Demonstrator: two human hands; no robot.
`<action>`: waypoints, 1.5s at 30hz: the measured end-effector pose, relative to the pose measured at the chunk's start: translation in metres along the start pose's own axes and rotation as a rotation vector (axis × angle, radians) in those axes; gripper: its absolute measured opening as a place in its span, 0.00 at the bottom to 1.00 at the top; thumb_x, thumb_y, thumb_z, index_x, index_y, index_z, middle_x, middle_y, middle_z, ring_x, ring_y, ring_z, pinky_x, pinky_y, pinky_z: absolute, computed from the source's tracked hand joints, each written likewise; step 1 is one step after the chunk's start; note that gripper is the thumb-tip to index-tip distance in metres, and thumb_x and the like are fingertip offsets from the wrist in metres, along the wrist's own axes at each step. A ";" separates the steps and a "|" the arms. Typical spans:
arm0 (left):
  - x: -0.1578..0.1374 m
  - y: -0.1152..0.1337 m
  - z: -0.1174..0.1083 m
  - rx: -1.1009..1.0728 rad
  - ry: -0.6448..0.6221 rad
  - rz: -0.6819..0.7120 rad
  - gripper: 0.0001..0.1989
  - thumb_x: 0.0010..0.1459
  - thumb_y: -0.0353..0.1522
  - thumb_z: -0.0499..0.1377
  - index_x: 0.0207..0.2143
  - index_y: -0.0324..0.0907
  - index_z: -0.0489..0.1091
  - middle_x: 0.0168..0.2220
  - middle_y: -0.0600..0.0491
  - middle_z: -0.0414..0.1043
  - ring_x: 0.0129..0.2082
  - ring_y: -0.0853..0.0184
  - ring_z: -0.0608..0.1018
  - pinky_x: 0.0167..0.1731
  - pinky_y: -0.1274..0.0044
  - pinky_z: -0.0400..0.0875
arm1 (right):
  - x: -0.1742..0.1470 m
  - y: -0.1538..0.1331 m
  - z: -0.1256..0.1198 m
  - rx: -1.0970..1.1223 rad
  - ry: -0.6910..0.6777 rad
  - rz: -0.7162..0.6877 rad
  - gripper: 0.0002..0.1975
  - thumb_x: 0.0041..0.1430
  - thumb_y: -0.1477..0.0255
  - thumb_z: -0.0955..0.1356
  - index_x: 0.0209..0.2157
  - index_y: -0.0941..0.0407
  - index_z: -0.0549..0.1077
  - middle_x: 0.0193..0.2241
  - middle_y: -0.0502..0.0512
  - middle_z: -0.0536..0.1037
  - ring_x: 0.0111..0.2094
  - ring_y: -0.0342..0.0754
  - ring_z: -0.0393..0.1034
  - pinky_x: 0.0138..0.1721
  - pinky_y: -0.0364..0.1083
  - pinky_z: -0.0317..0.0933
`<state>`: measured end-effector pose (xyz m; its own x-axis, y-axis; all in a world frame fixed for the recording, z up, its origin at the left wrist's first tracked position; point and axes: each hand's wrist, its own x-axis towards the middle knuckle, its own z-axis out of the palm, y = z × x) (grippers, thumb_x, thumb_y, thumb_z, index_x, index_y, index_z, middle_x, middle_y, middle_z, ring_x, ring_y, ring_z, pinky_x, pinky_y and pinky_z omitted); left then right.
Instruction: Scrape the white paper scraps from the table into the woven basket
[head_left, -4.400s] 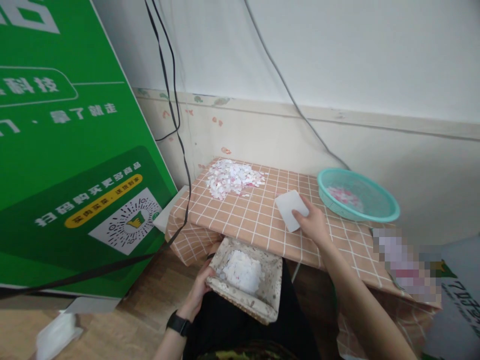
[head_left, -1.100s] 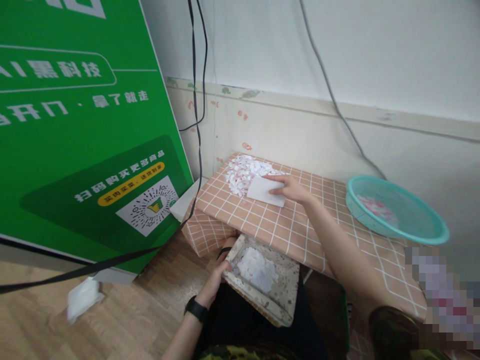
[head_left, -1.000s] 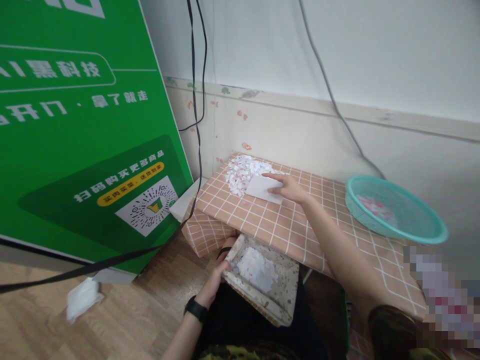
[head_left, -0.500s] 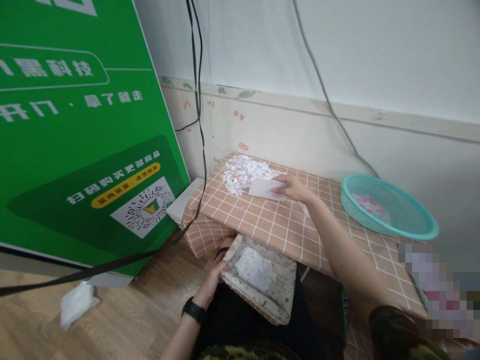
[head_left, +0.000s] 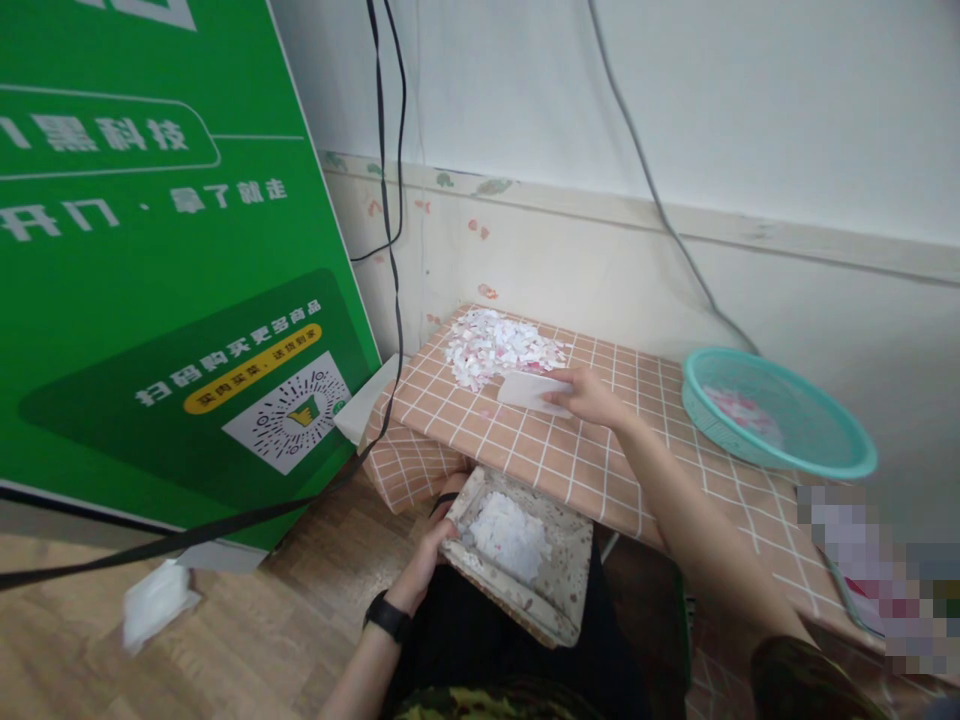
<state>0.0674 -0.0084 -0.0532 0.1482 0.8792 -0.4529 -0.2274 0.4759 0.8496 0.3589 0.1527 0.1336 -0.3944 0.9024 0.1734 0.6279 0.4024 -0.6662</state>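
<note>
My left hand grips the left rim of a speckled, worn tray, held just below the table's front edge. A mound of white shreds, apparently paper, lies in the tray. On the table, my right hand is closed on a flat white card. The card is tilted near the tabletop, at the front edge of a heap of white and pink paper scraps. Part of the card is hidden behind my fingers.
The table has a brown checked tablecloth. A turquoise plastic basket with pink and white scraps stands at the right. Dark cables hang in front of the table's left end, beside a green cabinet. A white packet lies on the floor.
My right hand and the card have moved slightly toward me, away from the heap. The tray and my left hand have stayed nearly in place.
</note>
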 end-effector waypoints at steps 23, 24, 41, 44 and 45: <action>0.009 -0.013 -0.011 0.022 -0.001 0.017 0.28 0.48 0.37 0.58 0.53 0.42 0.72 0.38 0.52 0.78 0.36 0.57 0.76 0.32 0.71 0.70 | -0.077 0.030 0.049 0.251 0.579 0.358 0.29 0.51 0.62 0.72 0.55 0.59 0.75 0.46 0.64 0.81 0.41 0.60 0.78 0.42 0.57 0.72; 0.009 -0.013 -0.011 0.019 -0.003 0.020 0.28 0.49 0.38 0.58 0.54 0.42 0.71 0.39 0.51 0.79 0.36 0.57 0.76 0.32 0.71 0.70 | -0.084 0.038 0.041 0.250 0.606 0.374 0.31 0.50 0.62 0.73 0.55 0.59 0.75 0.45 0.64 0.82 0.40 0.60 0.78 0.40 0.57 0.73; 0.010 -0.015 -0.013 0.020 0.007 0.011 0.28 0.48 0.37 0.59 0.53 0.41 0.73 0.35 0.51 0.78 0.33 0.59 0.76 0.30 0.72 0.69 | -0.064 0.024 0.018 0.009 0.568 0.295 0.27 0.51 0.65 0.70 0.53 0.59 0.76 0.47 0.63 0.81 0.45 0.60 0.77 0.47 0.57 0.70; 0.010 -0.016 -0.013 0.023 0.002 0.010 0.28 0.49 0.38 0.58 0.54 0.40 0.72 0.37 0.50 0.79 0.35 0.57 0.77 0.31 0.72 0.69 | -0.054 0.020 0.022 -0.001 0.520 0.288 0.27 0.51 0.67 0.69 0.53 0.60 0.76 0.47 0.63 0.81 0.44 0.59 0.77 0.47 0.57 0.70; 0.010 -0.016 -0.013 0.027 0.005 0.011 0.28 0.49 0.38 0.58 0.54 0.40 0.72 0.37 0.50 0.80 0.35 0.57 0.77 0.31 0.71 0.69 | -0.052 0.020 0.024 0.004 0.510 0.289 0.27 0.51 0.66 0.69 0.54 0.60 0.76 0.47 0.63 0.81 0.44 0.59 0.77 0.47 0.57 0.70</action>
<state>0.0595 -0.0067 -0.0751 0.1409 0.8845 -0.4448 -0.2027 0.4655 0.8615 0.3757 0.1103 0.0943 0.1657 0.9358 0.3111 0.6588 0.1297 -0.7410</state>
